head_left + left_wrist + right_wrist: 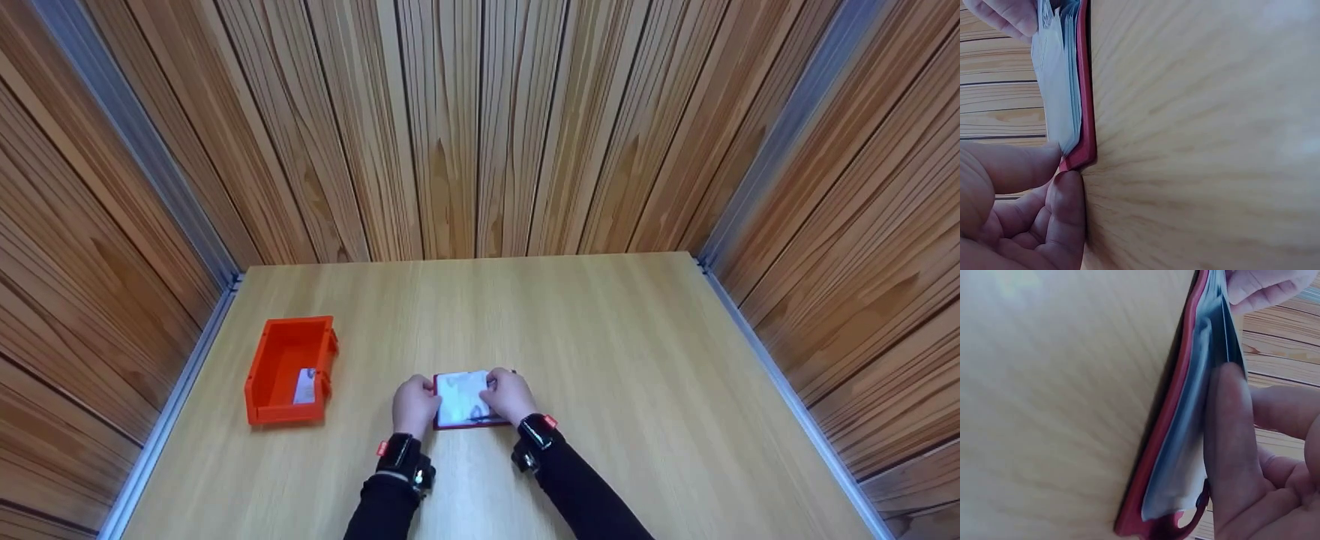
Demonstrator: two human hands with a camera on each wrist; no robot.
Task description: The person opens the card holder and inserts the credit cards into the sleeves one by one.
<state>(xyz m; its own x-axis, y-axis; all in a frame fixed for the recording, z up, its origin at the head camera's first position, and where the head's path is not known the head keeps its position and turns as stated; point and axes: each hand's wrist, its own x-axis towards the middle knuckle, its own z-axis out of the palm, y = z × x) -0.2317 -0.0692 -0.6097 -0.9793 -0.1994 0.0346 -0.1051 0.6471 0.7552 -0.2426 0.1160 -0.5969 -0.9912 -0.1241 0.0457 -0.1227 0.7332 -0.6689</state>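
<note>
An open red card holder (463,401) with a stack of clear plastic sleeves lies on the table between both hands. At its left edge, my left hand (415,406) pinches it, the thumb on the sleeves (1064,84) and curled fingers against the red cover (1086,112). My right hand (511,394) holds upper sleeves at the right side. In the right wrist view, one finger (1234,422) reaches between the sleeves (1182,439), which fan apart there. A curved red strap (1196,517) shows at the near end of the cover.
To the left stands an orange bin (257,375) with a small whitish card (305,385) in it. Wood-panelled walls (450,135) enclose the table (637,337) at the back and sides, with metal rails (795,405) along the side edges.
</note>
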